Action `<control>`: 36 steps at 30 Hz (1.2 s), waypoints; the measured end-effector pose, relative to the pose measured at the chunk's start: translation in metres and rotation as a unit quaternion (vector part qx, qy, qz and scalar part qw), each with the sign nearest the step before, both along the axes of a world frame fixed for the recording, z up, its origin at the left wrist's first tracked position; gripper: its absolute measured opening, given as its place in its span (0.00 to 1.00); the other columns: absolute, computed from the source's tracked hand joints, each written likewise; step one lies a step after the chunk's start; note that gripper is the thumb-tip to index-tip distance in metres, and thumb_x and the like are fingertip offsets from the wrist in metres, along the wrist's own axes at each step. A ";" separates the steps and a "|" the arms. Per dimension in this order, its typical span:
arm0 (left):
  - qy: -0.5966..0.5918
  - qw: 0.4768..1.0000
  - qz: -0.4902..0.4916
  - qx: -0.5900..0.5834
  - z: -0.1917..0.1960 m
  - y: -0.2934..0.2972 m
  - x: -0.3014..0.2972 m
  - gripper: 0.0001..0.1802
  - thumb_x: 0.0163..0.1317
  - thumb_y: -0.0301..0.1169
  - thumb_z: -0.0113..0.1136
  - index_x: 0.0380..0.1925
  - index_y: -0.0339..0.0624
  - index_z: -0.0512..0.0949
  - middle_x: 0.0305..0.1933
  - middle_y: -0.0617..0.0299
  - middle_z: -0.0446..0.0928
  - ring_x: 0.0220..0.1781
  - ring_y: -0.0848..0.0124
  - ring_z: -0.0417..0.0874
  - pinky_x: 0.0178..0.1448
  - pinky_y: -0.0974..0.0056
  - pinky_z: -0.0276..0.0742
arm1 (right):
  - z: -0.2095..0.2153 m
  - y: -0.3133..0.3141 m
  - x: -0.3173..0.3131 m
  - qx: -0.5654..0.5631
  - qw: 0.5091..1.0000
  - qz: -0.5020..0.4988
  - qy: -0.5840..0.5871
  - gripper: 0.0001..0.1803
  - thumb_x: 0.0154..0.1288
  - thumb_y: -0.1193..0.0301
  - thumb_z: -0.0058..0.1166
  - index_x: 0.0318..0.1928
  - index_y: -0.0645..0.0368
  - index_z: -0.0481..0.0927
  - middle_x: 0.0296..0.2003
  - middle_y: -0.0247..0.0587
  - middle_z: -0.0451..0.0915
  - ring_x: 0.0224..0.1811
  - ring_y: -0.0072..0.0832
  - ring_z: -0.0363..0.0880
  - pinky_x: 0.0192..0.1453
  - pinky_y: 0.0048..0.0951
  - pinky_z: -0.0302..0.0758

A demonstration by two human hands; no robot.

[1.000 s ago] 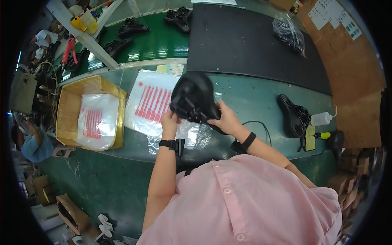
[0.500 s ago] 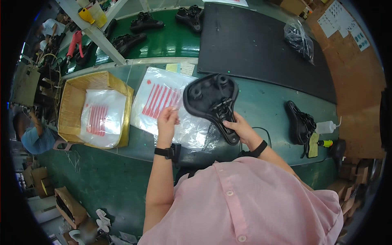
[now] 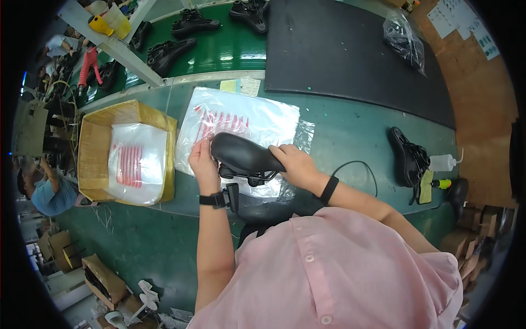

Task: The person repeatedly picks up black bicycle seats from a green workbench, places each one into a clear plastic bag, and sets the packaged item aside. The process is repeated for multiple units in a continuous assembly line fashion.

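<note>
My right hand [image 3: 298,166] grips the narrow nose of a black bicycle saddle [image 3: 241,153]. The saddle is tilted, smooth cover upward, and part of its metal rails shows below. Close to its wide end, my left hand [image 3: 203,159] is closed, fingertips pinching the edge of a clear plastic bag [image 3: 219,118] with red print. Under the saddle lies a pile of such bags [image 3: 274,118] on the green bench. Whether the saddle's wide end is inside the bag I cannot tell.
Left of the pile stands a tape-covered box [image 3: 94,159] holding more printed bags [image 3: 134,159]. Several saddles [image 3: 194,22] lie on the green conveyor behind. A black mat [image 3: 350,49] carries a bagged saddle [image 3: 402,38]. At right are another saddle [image 3: 408,159] and a squeeze bottle [image 3: 441,162].
The saddle has been turned from underside showing to cover up, and moved left and nearer to me. My left hand has shifted left; my right hand has moved left too.
</note>
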State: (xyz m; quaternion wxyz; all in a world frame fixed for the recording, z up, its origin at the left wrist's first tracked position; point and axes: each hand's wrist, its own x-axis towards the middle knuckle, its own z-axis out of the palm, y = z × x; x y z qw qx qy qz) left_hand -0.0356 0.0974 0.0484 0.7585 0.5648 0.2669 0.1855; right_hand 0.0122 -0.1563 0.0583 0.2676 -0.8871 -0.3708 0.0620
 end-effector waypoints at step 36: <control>-0.124 0.744 -0.555 0.351 0.036 -0.074 0.027 0.09 0.62 0.31 0.56 0.42 0.48 0.81 0.26 0.57 0.78 0.27 0.59 0.80 0.31 0.58 0.75 | -0.032 -0.061 0.041 0.504 0.442 -0.181 0.720 0.23 0.63 0.66 0.57 0.55 0.65 0.72 0.44 0.50 0.81 0.40 0.37 0.83 0.44 0.36 0.82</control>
